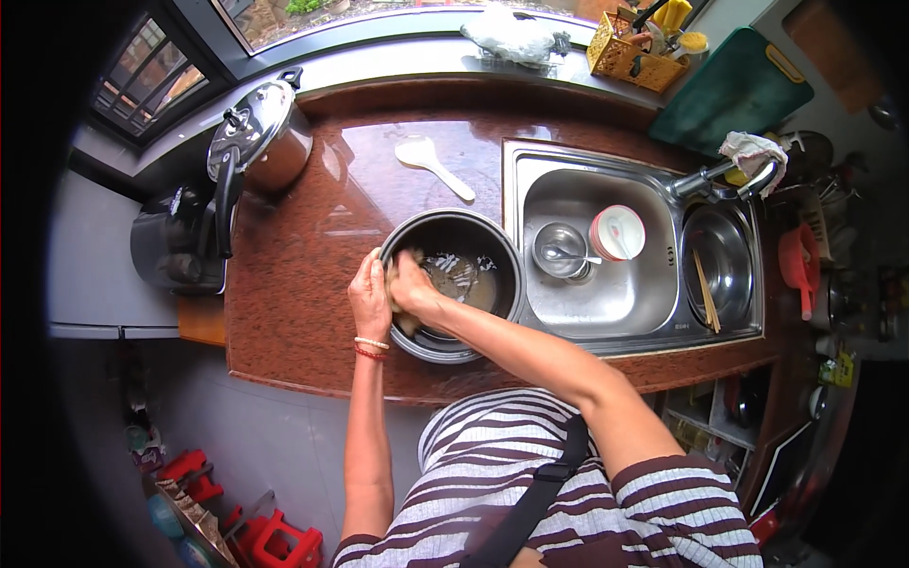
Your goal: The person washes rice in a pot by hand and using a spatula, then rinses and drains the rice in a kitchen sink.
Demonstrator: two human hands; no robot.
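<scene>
A dark round cooking pot (505, 284) stands on the counter just left of the sink, with some cloudy liquid (465, 280) at its bottom. My left hand (370, 287) grips its left rim from outside. Reaching inside, my right hand (412, 284) presses a tan, fibrous scrubber or cloth (408, 324) against the left wall and rim. Blur and my fingers hide much of that tan thing, so its exact kind is unclear. Behind the pot lies a white rice paddle (434, 165), flat on the counter.
The steel sink (603, 312) holds a metal bowl with a spoon (557, 248) and stacked bowls (618, 233). Chopsticks (705, 291) rest in the basin at right, near the faucet (710, 177). A pressure cooker (273, 153) stands at the back left. Red stools (287, 543) are on the floor.
</scene>
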